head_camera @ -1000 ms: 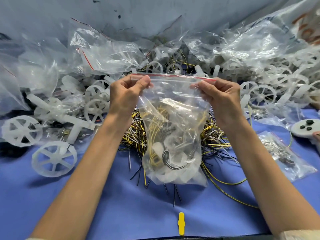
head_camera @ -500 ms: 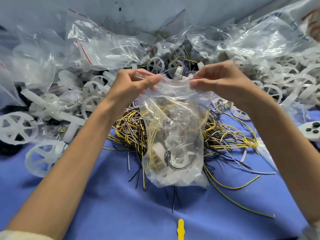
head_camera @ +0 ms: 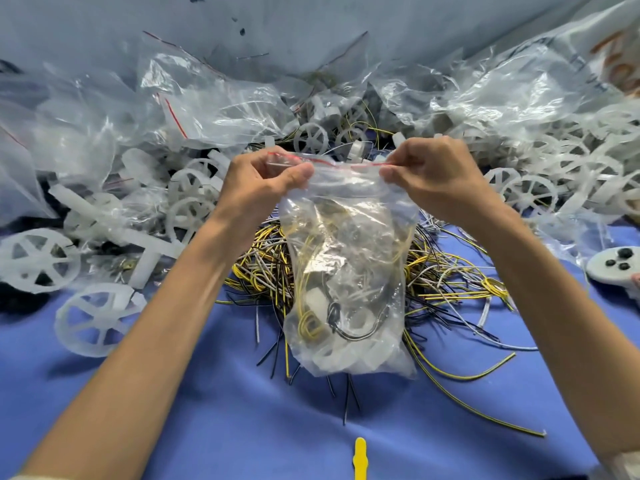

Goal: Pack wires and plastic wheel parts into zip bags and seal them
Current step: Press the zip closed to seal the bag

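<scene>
Left hand [head_camera: 258,181] and right hand [head_camera: 436,174], both uncovered, with short fingernails. The forearms [head_camera: 156,323] are bare along their visible length. A pale cream left sleeve [head_camera: 14,477] and a pale right sleeve [head_camera: 623,460] show only at the lower corners.

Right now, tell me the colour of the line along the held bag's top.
Red: a thin line across the bag, clearest in the head view.

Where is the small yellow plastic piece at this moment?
In the head view, the yellow plastic piece lies on the blue cloth at the bottom edge, near the middle, below the filled zip bag.
</scene>
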